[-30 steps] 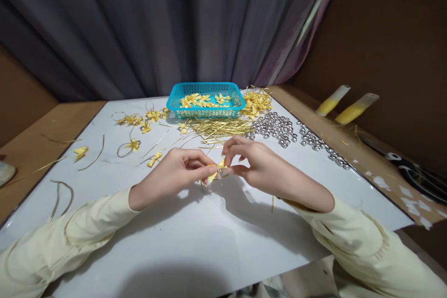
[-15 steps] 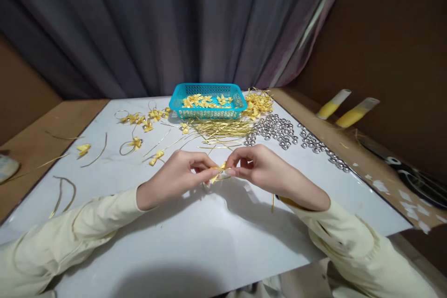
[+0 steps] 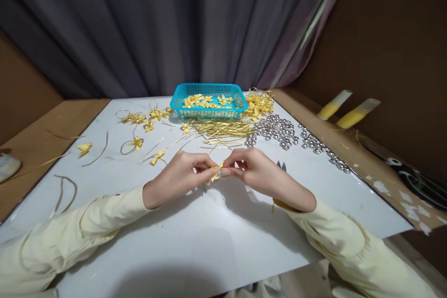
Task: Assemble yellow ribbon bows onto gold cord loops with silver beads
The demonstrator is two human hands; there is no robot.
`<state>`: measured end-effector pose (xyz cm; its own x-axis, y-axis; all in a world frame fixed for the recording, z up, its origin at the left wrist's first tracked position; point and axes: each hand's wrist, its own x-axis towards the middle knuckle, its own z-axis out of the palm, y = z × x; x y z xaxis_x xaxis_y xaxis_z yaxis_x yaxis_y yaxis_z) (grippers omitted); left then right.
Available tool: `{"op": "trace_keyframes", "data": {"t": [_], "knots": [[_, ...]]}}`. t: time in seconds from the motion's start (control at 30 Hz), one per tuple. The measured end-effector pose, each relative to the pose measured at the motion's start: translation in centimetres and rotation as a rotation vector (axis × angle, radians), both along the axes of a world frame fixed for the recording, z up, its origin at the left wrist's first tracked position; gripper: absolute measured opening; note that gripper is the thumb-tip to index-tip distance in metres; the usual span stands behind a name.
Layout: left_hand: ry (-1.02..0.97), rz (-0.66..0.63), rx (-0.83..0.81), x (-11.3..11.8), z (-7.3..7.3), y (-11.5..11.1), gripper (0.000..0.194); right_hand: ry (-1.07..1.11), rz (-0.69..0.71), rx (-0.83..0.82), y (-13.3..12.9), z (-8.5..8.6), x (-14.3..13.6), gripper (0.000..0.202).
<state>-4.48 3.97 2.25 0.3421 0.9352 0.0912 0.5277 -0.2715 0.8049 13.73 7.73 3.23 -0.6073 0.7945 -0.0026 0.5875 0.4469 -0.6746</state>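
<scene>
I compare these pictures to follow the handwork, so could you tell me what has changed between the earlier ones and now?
The right hand lowered its raised finger into a pinch at the yellow ribbon piece; its wrist shifted left, uncovering dark tips. The left hand still pinches the piece. The blue basket, gold strips and silver pieces stayed put.

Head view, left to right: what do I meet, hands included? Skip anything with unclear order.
White object at the edge → lone yellow ribbon → looped ribbon → left hand → held ribbon → right hand → yellow-filled tubes.
</scene>
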Motion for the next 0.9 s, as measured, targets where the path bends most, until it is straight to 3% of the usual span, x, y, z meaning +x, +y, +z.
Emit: {"op": "trace_keyframes", "data": {"t": [0.57,0.73,0.9], "knots": [[0.079,-0.031,0.063,-0.2,-0.3,0.0,0.019,0.166,0.065,0.120,-0.5,-1.4,-0.1,0.024],[0.040,-0.015,-0.008,-0.1,-0.2,0.3,0.019,0.178,0.061,0.166,-0.4,-1.7,-0.1,0.026],[-0.054,-0.014,-0.184,0.1,0.4,0.5,0.017,0.143,0.057,0.197,-0.4,-1.5,-0.1,0.027]]}}
